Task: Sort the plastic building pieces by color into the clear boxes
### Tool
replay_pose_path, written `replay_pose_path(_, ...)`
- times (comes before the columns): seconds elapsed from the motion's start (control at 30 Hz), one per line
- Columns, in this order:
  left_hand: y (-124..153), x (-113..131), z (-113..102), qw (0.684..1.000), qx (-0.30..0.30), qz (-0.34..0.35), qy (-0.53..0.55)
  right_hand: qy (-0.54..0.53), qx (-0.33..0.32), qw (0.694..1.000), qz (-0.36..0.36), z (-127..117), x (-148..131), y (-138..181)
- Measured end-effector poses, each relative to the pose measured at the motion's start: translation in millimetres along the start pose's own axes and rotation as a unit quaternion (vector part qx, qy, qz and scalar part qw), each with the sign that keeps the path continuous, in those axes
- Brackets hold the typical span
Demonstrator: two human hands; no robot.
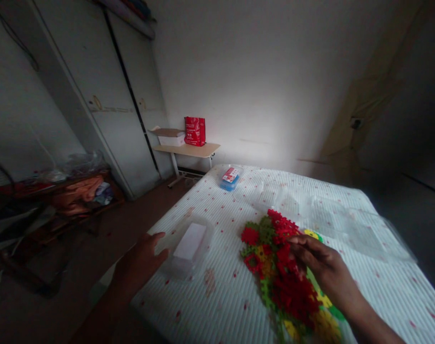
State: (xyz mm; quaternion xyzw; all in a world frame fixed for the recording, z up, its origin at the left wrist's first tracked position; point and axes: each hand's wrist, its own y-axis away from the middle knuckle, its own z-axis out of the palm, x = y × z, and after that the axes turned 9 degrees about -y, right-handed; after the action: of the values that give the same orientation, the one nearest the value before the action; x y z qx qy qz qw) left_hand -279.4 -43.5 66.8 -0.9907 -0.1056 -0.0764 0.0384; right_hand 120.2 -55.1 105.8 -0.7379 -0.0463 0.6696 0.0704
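A heap of red, green and yellow toothed, flower-like pieces (292, 296) lies on the striped bed cover, nearer its right side. My right hand (321, 263) reaches over the heap from the right, thumb and fingers pinched on what looks like a red toothed piece (284, 255); the fingers partly hide it. On the left, my left hand (142, 260) is open, thumb and index finger apart, nothing between them. Just right of those fingers sits a clear plastic box (206, 239) with a white block-shaped insert (190, 241) in it.
Another clear box with a blue and red label (230, 175) stands at the bed's (217, 296) far corner. Clear plastic trays (332, 217) lie along the back right. Beyond are a small table (199, 150) with a red bag (195, 131) and white carton (170, 138), and a cabinet (120, 138).
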Motion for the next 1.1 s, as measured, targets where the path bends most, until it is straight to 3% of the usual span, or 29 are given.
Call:
replay_pose_path(0.1, 14, 9, 6, 0.999, 0.003, 0.052, -0.011, -0.001, 0.011, 1.0, -0.005, -1, 3, -1)
replay_pose_path(0.27, 31, 21, 33, 0.988, -0.082, 0.127, -0.034, -0.002, -0.008, 1.0, -0.009, -1, 9, -1)
replay_pose_path(0.37, 27, 20, 48, 0.987, -0.063, 0.147, -0.025, -0.006, -0.012, 1.0, -0.002, -2, 13, 0)
replay_pose_path(0.63, -17, 36, 60, 0.982, 0.008, 0.187, 0.011, -0.013, -0.015, 1.0, 0.018, 4, 8, 1)
replay_pose_path(0.87, -78, 61, 57, 0.971, -0.014, 0.237, 0.031, -0.023, -0.029, 0.999, 0.018, 4, 13, 2)
replay_pose_path(1.1, -90, 73, 38, 0.964, -0.06, 0.258, -0.02, 0.022, -0.012, 1.0, 0.018, -2, 18, 3)
